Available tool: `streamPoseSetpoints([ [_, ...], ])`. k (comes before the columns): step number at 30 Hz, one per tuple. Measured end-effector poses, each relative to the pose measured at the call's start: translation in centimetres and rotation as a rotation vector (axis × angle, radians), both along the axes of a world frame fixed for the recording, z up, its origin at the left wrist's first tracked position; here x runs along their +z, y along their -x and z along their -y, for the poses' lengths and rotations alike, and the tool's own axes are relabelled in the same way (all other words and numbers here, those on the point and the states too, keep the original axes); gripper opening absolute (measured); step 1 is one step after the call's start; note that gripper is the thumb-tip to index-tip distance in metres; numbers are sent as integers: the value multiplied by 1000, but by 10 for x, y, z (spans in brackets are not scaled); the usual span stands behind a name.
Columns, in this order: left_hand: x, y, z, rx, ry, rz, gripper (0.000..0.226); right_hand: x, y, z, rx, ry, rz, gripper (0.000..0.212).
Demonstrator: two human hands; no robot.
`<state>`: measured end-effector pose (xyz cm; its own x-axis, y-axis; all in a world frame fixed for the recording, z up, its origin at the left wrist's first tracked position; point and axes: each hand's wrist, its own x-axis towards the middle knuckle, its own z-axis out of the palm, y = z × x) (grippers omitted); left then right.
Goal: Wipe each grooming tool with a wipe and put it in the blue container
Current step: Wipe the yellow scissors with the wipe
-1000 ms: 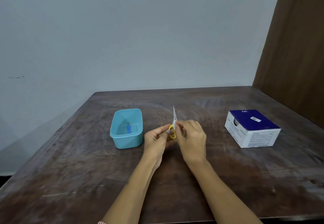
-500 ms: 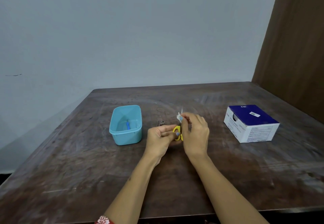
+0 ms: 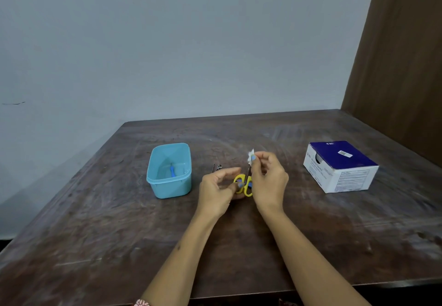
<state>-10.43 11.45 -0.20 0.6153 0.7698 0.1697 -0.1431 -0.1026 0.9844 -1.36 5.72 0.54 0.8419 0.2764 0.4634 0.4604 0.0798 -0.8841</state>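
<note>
A: Logging status. The left hand (image 3: 218,187) pinches the yellow-handled scissors (image 3: 244,184) by the loops, low over the bench (image 3: 239,246), blades pointing away from me. The right hand (image 3: 267,179) grips the white wipe (image 3: 251,156) between fingertips, held at the blade end. I judge the scissors are mid-wipe, not yet ready to drop.

B: What is in the blue container (image 3: 170,187)?

A: One small blue-handled tool (image 3: 172,171) lies on its floor; nothing else visible inside. So one tool done, by my reading. The container sits just left of the left hand.

B: Anything left?

A: A small dark metal tool (image 3: 217,167) lies on the bench between container and hands, unwiped as far as I can judge. The blue-and-white box (image 3: 339,165) stands well apart to the right; its contents are hidden
</note>
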Motion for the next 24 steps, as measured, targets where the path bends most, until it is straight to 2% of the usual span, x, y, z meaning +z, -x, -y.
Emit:
streamPoseSetpoints([
  [4,-3,0,-6,84,-38,-11,26,-1,-3,-3,94,-106,-187,15],
  [7,-4,0,-5,93,-148,-70,26,-1,-3,-2,119,-100,-192,14],
  [9,-1,1,-3,46,-168,-71,26,0,0,0,159,-84,-138,13],
  [14,3,2,1,-65,17,38,26,-4,4,-2,215,18,73,20],
  [17,11,2,2,-132,247,138,27,-5,5,-2,176,65,282,21],
  [19,14,3,3,-201,363,188,30,-5,6,-2,150,83,350,20],
  [21,14,4,3,-237,343,177,26,-6,6,-3,81,109,418,18],
  [24,11,3,2,-186,302,165,27,-9,5,-3,27,225,508,14],
])
